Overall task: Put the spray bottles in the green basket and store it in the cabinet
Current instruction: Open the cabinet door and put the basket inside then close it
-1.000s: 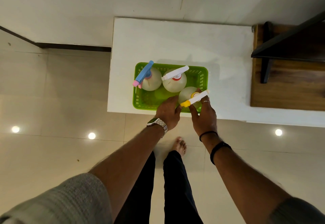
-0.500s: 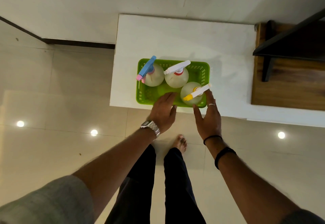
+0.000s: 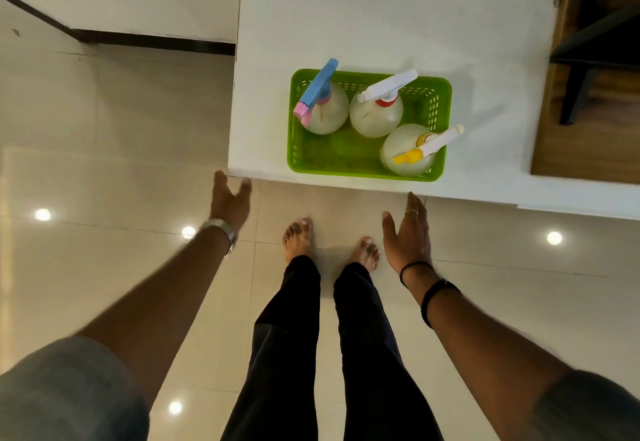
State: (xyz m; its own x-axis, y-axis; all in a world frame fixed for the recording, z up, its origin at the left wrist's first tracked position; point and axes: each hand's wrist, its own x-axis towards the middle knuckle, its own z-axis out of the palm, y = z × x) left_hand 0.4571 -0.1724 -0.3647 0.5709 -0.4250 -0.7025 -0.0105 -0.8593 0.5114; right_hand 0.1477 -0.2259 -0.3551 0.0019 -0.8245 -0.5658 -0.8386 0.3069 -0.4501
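Note:
The green basket (image 3: 349, 158) stands near the front edge of the white cabinet top (image 3: 381, 31). Three clear spray bottles stand upright inside it: one with a blue and pink head (image 3: 318, 94) at the back left, one with a white head and red collar (image 3: 381, 108) in the back middle, one with a white and yellow head (image 3: 420, 149) at the front right. My left hand (image 3: 230, 199) is open, empty, just below the top's front left corner. My right hand (image 3: 407, 234) is open, empty, below the front edge, apart from the basket.
A wooden surface (image 3: 588, 121) with a dark frame (image 3: 588, 42) adjoins the white top on the right. My bare feet (image 3: 299, 236) stand on the glossy tiled floor (image 3: 104, 163) right in front of the cabinet. A dark skirting (image 3: 152, 42) runs along the wall at left.
Both hands let go of the yellow-headed bottle and the basket's front rim and drew back toward me, spreading apart below the top's edge. The view has come closer.

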